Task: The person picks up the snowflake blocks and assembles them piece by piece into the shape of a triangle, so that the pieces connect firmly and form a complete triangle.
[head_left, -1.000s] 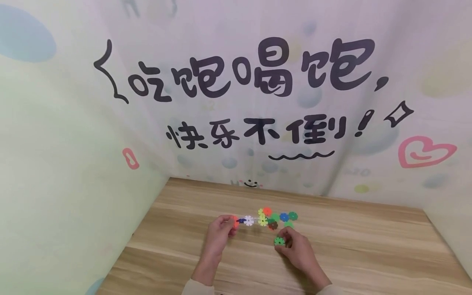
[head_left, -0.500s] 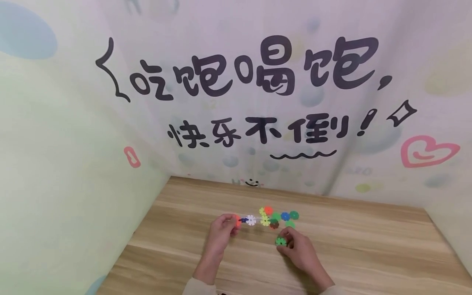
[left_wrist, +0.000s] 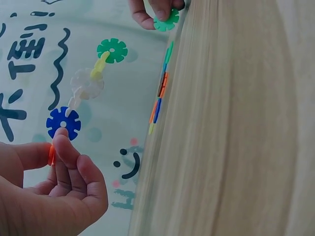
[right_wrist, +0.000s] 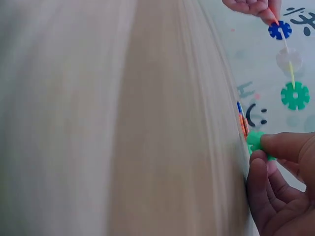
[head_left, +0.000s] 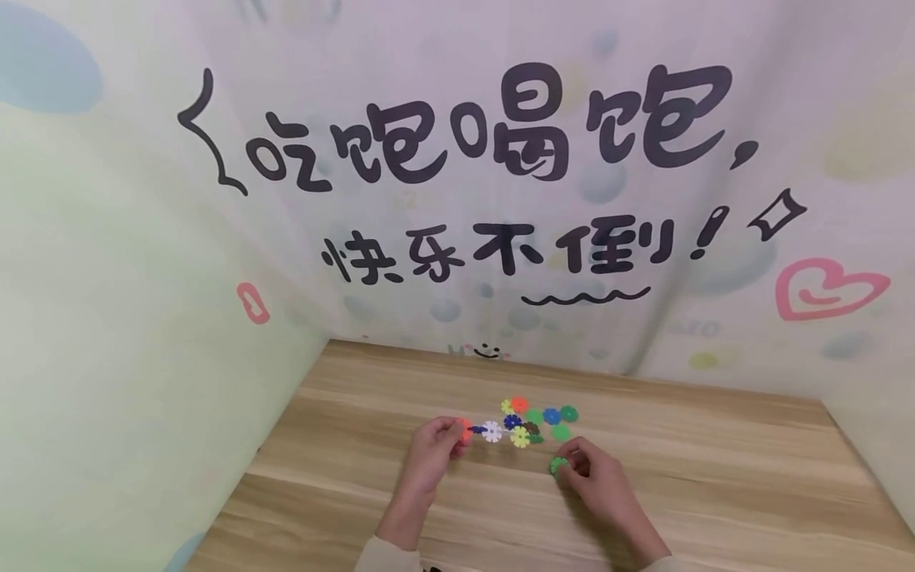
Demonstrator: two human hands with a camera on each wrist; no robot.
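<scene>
My left hand (head_left: 429,449) pinches an orange snowflake disc (head_left: 466,430) between thumb and fingers. From it a chain of notched snowflake discs reaches rightward, held above the table: a blue disc (left_wrist: 64,124), a whitish disc (head_left: 492,431), a yellow disc (head_left: 520,436) and, at the far end, a green disc (left_wrist: 112,50). In my right hand (head_left: 599,481) another green snowflake disc (right_wrist: 255,141) is gripped between thumb and fingertips. This one is separate from the chain, nearer to me and to the right of its free end.
Behind the chain, loose snowflake discs lie on the wooden table (head_left: 715,477), among them an orange disc (head_left: 519,404), a blue disc (head_left: 552,415) and a light green disc (head_left: 561,433). A printed curtain wall (head_left: 457,318) stands along the table's back edge.
My left hand and the chain have shifted slightly right, uncovering a dark blue disc on the table. The right hand has moved a little right with its green disc.
</scene>
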